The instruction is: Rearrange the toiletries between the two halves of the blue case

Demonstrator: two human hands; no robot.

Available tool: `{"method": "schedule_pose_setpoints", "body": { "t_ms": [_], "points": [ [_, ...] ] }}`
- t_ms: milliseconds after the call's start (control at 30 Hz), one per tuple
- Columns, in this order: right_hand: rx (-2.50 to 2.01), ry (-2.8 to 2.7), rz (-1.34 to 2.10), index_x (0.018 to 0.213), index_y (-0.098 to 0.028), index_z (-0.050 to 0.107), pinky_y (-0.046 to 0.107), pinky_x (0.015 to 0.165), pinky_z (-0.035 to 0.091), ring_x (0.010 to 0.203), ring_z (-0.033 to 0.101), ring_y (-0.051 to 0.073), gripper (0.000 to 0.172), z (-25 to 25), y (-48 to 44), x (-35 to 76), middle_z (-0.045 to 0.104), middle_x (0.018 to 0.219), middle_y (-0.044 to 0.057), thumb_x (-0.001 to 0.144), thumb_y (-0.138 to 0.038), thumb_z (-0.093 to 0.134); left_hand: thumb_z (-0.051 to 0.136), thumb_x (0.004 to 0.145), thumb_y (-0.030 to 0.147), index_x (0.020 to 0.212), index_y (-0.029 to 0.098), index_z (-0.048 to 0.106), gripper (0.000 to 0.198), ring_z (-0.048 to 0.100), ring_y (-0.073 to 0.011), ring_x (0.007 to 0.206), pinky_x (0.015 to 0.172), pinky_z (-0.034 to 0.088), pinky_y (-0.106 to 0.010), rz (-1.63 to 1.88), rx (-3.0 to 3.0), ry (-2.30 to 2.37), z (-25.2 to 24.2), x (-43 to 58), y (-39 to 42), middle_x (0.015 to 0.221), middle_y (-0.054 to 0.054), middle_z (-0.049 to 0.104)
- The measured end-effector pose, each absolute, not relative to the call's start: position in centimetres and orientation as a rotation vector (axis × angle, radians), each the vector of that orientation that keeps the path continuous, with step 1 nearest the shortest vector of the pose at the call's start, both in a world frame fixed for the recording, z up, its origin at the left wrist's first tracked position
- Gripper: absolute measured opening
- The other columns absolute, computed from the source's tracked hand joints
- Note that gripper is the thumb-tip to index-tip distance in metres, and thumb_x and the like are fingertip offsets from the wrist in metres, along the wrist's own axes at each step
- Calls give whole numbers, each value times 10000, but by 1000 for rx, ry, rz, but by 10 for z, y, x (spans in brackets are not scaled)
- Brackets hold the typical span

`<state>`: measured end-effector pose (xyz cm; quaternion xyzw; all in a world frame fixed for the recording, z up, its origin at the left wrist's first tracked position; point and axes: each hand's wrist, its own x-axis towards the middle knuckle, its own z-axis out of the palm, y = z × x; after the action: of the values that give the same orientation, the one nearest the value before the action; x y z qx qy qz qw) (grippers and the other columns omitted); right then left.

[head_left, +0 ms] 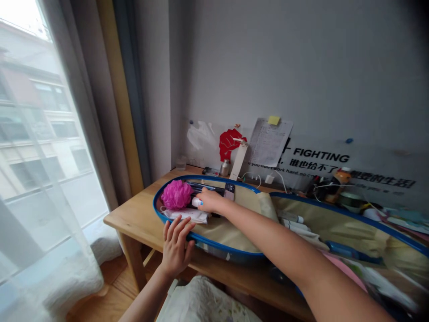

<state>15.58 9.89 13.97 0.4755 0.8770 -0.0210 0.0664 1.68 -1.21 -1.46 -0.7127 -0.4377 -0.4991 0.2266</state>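
A long blue-rimmed bag (214,247) with a tan lining lies open across the wooden desk (134,214). My right hand (208,201) reaches into its left end and is closed around a small white bottle with a blue cap (196,202). Beside it sits a pink mesh bath sponge (176,195), with a flat white packet (187,215) just below. My left hand (175,245) rests on the near rim of the bag, fingers spread flat. A dark flat box (211,188) lies behind my right hand.
Against the wall stand a small jar (225,168), a white upright box (238,161), a red fist cutout (229,142), a paper with a yellow note (270,142) and a FIGHTING banner (318,157). Cables and bottles crowd the right. A window with sheer curtain (43,179) fills the left.
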Motion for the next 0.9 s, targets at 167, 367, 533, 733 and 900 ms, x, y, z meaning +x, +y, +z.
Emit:
{"method": "schedule_pose_setpoints", "body": {
  "t_ms": [167,367,533,733,900],
  "points": [
    [1343,2649,-87,1244,-176,595,442,945,537,1107,614,210,377,128,100,145,595,1300,96,939,-398,607,439,966,256,1307,186,572,373,397,-235,1422,1234,159,-442,-1382,-1970,-1183,-11,18,-13,1279,-107,666],
    [1246,2688,-173,1221,-171,603,419,912,550,1063,625,195,358,116,105,145,610,1264,89,937,-389,611,446,952,262,1331,206,565,401,425,-247,1403,1224,182,-457,-1386,-1966,-1205,-12,18,-13,1298,-100,657],
    [1300,2746,-182,1266,-179,580,435,935,541,1102,613,209,391,104,108,140,593,1297,95,938,-390,609,443,951,248,1303,199,576,380,411,-243,1411,1223,177,-457,-1376,-1957,-1203,-12,18,-13,1297,-100,655],
    [1280,2780,-217,1273,-179,583,449,961,531,1132,611,217,415,111,112,146,599,1308,99,934,-416,613,432,958,238,1302,178,553,370,362,-232,1443,1234,142,-438,-1352,-1966,-1176,-10,18,-14,1286,-114,652],
    [1278,2719,-224,1284,-182,602,387,968,523,1119,644,211,454,131,117,168,652,1280,107,904,-426,643,443,946,249,1333,206,547,403,418,-250,1407,1224,170,-457,-1358,-1968,-1208,-10,18,-15,1296,-102,654]
  ]
}}
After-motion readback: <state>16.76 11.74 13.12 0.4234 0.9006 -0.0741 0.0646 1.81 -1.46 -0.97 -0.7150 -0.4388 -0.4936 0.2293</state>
